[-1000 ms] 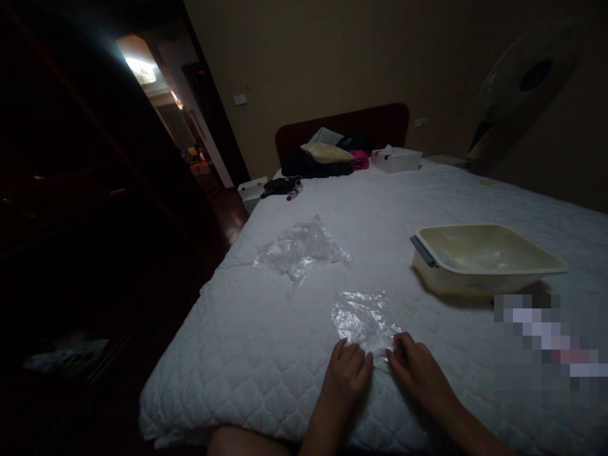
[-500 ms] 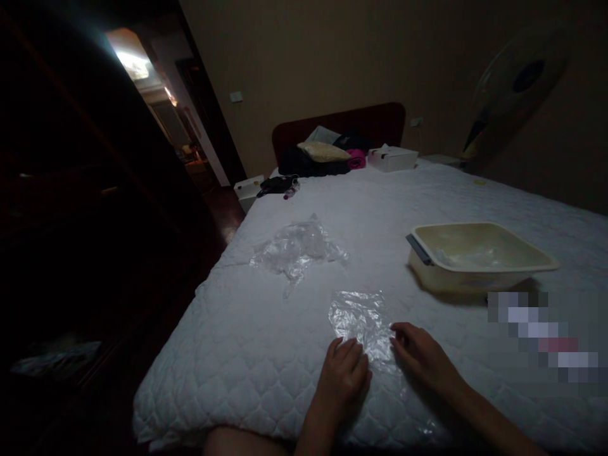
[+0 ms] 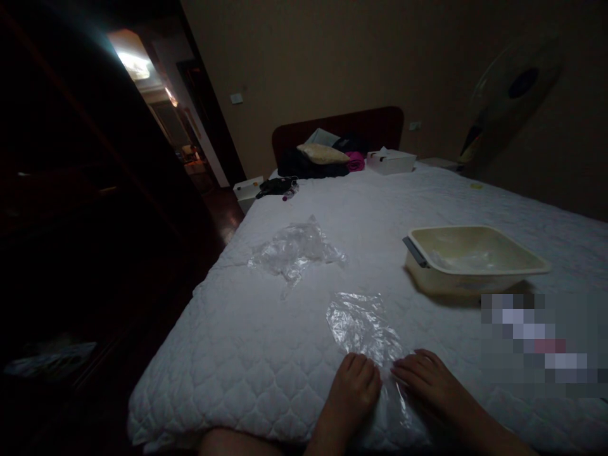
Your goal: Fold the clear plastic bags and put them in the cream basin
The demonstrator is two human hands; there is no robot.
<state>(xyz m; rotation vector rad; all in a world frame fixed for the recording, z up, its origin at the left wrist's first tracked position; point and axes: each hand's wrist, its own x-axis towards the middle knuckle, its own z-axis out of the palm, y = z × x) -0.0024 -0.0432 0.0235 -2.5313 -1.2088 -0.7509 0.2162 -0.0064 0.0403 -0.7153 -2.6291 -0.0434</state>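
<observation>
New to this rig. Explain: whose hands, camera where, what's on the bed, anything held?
No robot here: it's a person's bare left hand and right hand. The camera is worn on the head, looking forward and down. On the white quilted bed lies a clear plastic piece, with both hands at its near part; whether the fingers grip it or just press it, I can't tell. Beyond it is crumpled plastic. Right of that stands a cream tub. The pixelated patch below the tub can't be read.
</observation>
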